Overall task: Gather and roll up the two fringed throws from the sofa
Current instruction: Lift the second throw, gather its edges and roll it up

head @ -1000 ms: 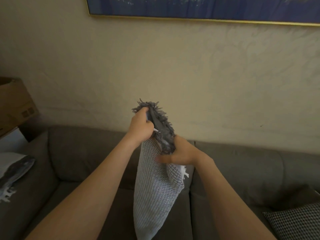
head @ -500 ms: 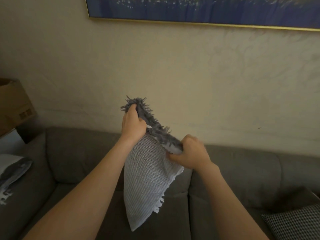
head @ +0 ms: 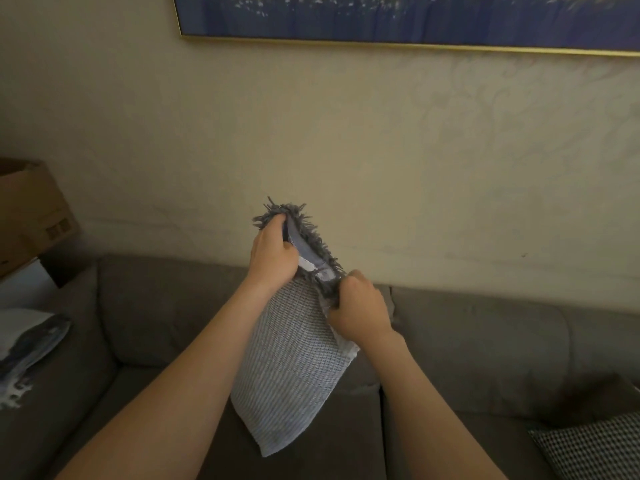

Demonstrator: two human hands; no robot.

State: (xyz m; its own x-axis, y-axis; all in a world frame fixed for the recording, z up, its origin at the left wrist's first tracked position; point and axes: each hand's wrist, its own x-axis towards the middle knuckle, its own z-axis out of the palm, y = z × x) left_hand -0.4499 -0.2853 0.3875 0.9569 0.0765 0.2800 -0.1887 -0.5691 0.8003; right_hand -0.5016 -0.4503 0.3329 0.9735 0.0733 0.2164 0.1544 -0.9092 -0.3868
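Observation:
A grey-blue waffle-weave throw [head: 291,368] with a dark grey fringe hangs folded in the air above the sofa [head: 467,341]. My left hand [head: 273,252] grips the fringed top edge at its upper end. My right hand [head: 360,311] grips the same edge lower and to the right. The fringe runs slanted between the two hands. The throw's bottom corner dangles free over the seat cushions. A second pale and dark fringed cloth [head: 27,348] lies on the sofa's left arm at the picture's edge.
The grey sofa stands against a beige wall. A cardboard box [head: 31,213] sits at the far left beyond the armrest. A black-and-white houndstooth cushion [head: 592,448] lies at the right end of the seat. A framed blue picture [head: 398,19] hangs above.
The hands have kept their grip on the fringed edge. The throw's hanging part has been drawn up shorter since a second ago, and its bottom corner swings free.

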